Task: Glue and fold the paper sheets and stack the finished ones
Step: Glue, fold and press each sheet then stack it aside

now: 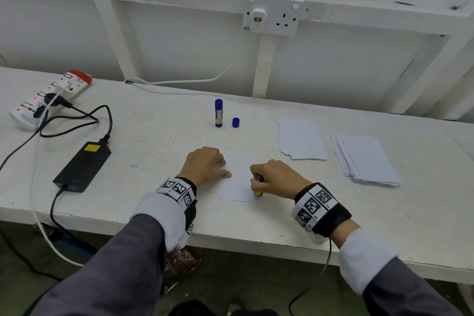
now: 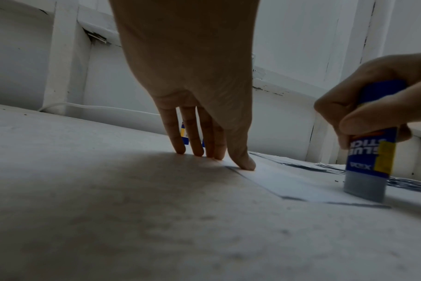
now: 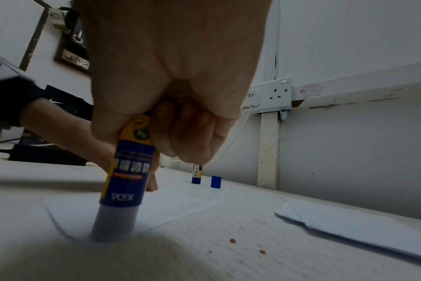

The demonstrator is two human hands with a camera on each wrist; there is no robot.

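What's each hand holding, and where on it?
Right hand grips the glue stick by its upper barrel, tip down on the sheet. Left hand holds nothing; fingertips press the sheet's left edge.

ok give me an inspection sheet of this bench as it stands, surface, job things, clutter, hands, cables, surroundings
Surface: white bench, scuffed, a few brown crumbs near the work.
Job's things: single sheet flat at the front; glue stick inverted, tip on the sheet's near right corner; two paper stacks to the right.
Clutter: second glue stick upright, loose blue cap beside it.
Grippers: left hand presses fingertips on the sheet's left edge; right hand grips the glue stick.
Cables: power strip, black adapter, black leads, white cable along the wall.
Surroundings: white panelled wall, double socket.
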